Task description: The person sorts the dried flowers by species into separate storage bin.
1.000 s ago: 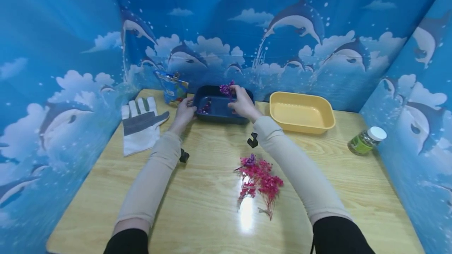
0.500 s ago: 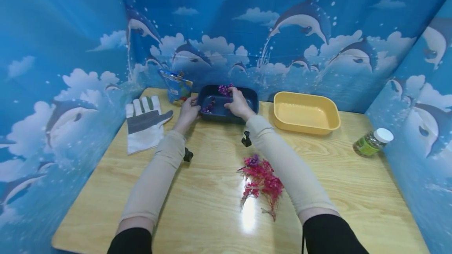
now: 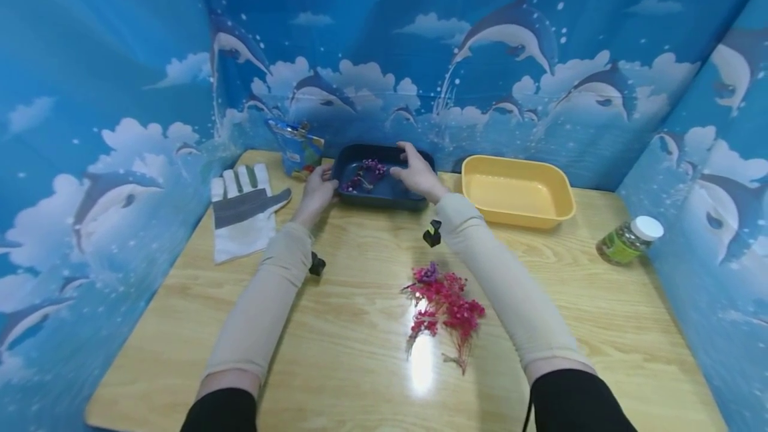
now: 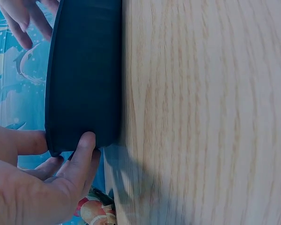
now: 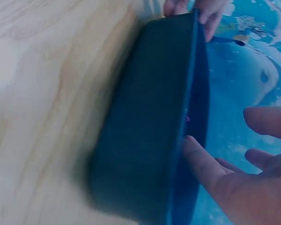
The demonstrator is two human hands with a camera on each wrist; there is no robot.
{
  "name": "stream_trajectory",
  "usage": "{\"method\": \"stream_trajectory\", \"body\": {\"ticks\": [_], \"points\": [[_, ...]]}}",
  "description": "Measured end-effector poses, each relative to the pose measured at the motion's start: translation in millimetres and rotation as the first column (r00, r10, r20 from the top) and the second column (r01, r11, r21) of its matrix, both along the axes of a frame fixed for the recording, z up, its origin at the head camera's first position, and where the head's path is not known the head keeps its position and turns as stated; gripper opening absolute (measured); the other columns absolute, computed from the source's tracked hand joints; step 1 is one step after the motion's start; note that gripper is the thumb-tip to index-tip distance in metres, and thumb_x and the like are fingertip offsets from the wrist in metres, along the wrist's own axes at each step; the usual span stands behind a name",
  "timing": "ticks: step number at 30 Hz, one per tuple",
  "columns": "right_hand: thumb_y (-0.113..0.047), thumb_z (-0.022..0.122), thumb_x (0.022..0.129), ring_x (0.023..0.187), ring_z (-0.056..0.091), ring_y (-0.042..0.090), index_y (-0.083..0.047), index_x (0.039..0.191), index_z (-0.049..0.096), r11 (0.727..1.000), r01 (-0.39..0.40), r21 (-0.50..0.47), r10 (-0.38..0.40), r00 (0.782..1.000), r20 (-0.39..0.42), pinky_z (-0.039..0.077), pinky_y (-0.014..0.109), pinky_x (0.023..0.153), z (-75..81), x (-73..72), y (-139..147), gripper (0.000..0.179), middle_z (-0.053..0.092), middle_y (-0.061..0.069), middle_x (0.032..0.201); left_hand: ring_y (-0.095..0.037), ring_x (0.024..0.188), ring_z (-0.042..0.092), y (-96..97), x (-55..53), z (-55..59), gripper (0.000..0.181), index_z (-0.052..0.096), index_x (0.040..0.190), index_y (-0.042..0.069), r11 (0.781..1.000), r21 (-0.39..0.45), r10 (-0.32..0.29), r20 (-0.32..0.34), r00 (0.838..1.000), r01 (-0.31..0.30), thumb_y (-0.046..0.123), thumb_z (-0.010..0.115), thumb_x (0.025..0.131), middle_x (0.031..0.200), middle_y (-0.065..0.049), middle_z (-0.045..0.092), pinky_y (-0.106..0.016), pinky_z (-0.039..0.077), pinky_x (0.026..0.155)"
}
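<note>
At the back of the table stands a dark blue plastic tray. Purple dried flower sprigs lie inside it, toward the left. My left hand holds the tray's left end; in the left wrist view its thumb and fingers are on the corner and outer wall. Over the tray's right part is my right hand, fingers spread and holding nothing. A fingertip overlaps the rim in the right wrist view. Nearer on the table lies a bunch of pink dried flowers with a purple sprig on top.
A yellow tray stands right of the blue one. Farther right, a jar with a white lid leans over. On the left are a white and grey work glove and a blue bag. A dolphin-print curtain encloses the table.
My right hand has let go of a purple flower sprig, which now lies in the blue tray, and its fingers have spread. My left hand stays at the tray's left end.
</note>
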State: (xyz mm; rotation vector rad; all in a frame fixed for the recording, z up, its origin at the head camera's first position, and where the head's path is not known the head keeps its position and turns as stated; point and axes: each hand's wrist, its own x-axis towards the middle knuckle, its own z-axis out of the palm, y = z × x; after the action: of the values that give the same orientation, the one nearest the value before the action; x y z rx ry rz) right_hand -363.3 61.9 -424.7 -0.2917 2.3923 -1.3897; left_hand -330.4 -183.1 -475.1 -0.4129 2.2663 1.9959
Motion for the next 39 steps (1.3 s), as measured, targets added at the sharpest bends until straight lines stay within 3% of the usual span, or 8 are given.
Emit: {"method": "stream_trajectory", "body": {"ticks": [6, 9, 15, 20, 24, 29, 33, 39], "points": [[-0.025, 0.058, 0.109, 0.146, 0.05, 0.038, -0.021, 0.169, 0.017, 0.999, -0.007, -0.049, 0.007, 1.0, 0.005, 0.055, 0.056, 0.11, 15.6, 10.5, 24.8, 0.073, 0.028, 0.018, 0.171, -0.038, 0.145, 0.05, 1.1, 0.7, -0.6, 0.057, 0.037, 0.162, 0.006, 1.0, -0.002, 0.004, -0.005, 1.0, -0.004, 0.003, 0.046, 0.106, 0.163, -0.023, 0.044, -0.055, 0.053, 0.113], [-0.026, 0.061, 0.107, 0.143, 0.053, 0.039, -0.023, 0.169, 0.018, 0.998, -0.028, -0.053, 0.029, 1.0, 0.009, 0.055, 0.057, 0.11, 24.2, 18.7, 35.5, 0.075, 0.032, 0.017, 0.169, -0.039, 0.145, 0.05, 0.9, 1.0, -0.4, 0.056, 0.036, 0.162, 0.007, 1.0, -0.001, 0.001, 0.004, 1.0, -0.001, 0.004, 0.046, 0.107, 0.163, -0.023, 0.043, -0.055, 0.052, 0.114], [-0.024, 0.063, 0.107, 0.133, 0.061, 0.039, -0.021, 0.166, 0.027, 0.984, -0.175, -0.011, 0.175, 0.984, -0.029, 0.054, 0.059, 0.109, 30.8, 45.8, 53.3, 0.07, 0.043, 0.017, 0.161, -0.039, 0.145, 0.05, -1.2, 0.7, -0.6, 0.056, 0.033, 0.164, 0.008, 1.0, -0.004, -0.01, 0.025, 1.0, 0.01, 0.006, 0.045, 0.109, 0.164, -0.022, 0.04, -0.054, 0.051, 0.116], [-0.017, 0.065, 0.105, 0.132, 0.062, 0.041, -0.01, 0.159, 0.04, 0.924, -0.368, 0.101, 0.377, 0.922, -0.093, 0.052, 0.056, 0.112, 27.1, 74.2, 63.5, 0.06, 0.048, 0.021, 0.157, -0.038, 0.146, 0.05, -1.0, -0.6, -0.9, 0.057, 0.034, 0.164, 0.007, 1.0, -0.005, -0.013, 0.025, 1.0, 0.014, 0.006, 0.045, 0.108, 0.164, -0.023, 0.041, -0.054, 0.051, 0.115], [-0.014, 0.065, 0.104, 0.136, 0.058, 0.046, -0.004, 0.156, 0.044, 0.868, -0.47, 0.159, 0.489, 0.865, -0.111, 0.052, 0.057, 0.113, 22.6, 94.8, 67.7, 0.057, 0.048, 0.024, 0.158, -0.037, 0.145, 0.051, 0.5, -0.7, -0.5, 0.056, 0.036, 0.163, 0.007, 1.0, -0.013, -0.011, 0.013, 1.0, 0.011, 0.005, 0.046, 0.107, 0.163, -0.022, 0.043, -0.054, 0.053, 0.112], [-0.018, 0.068, 0.103, 0.139, 0.055, 0.045, -0.008, 0.156, 0.047, 0.815, -0.544, 0.199, 0.568, 0.818, -0.092, 0.048, 0.063, 0.115, 16.9, 114.4, 70.3, 0.058, 0.051, 0.018, 0.157, -0.037, 0.144, 0.051, 0.4, -1.1, -1.0, 0.056, 0.036, 0.162, 0.007, 1.0, -0.011, -0.006, 0.01, 1.0, 0.006, 0.005, 0.047, 0.107, 0.163, -0.022, 0.044, -0.053, 0.053, 0.111], [-0.021, 0.07, 0.102, 0.137, 0.058, 0.042, -0.007, 0.153, 0.051, 0.757, -0.595, 0.272, 0.638, 0.763, -0.105, 0.049, 0.06, 0.115, 11.9, 125.9, 71.7, 0.056, 0.057, 0.017, 0.152, -0.038, 0.145, 0.05, -0.1, -0.8, -0.7, 0.056, 0.035, 0.163, 0.007, 1.0, -0.007, -0.005, 0.02, 1.0, 0.005, 0.005, 0.047, 0.108, 0.163, -0.023, 0.042, -0.055, 0.052, 0.114], [-0.012, 0.075, 0.096, 0.119, 0.062, 0.029, -0.009, 0.125, 0.069, 0.671, -0.609, 0.423, 0.706, 0.699, -0.115, 0.054, 0.047, 0.105, 3.1, 138.8, 73.2, 0.03, 0.063, 0.013, 0.124, -0.038, 0.145, 0.05, 0.3, -0.3, 1.6, 0.057, 0.034, 0.164, 0.008, 1.0, -0.007, -0.01, 0.028, 1.0, 0.01, 0.006, 0.046, 0.109, 0.164, -0.022, 0.041, -0.054, 0.052, 0.114]]}}
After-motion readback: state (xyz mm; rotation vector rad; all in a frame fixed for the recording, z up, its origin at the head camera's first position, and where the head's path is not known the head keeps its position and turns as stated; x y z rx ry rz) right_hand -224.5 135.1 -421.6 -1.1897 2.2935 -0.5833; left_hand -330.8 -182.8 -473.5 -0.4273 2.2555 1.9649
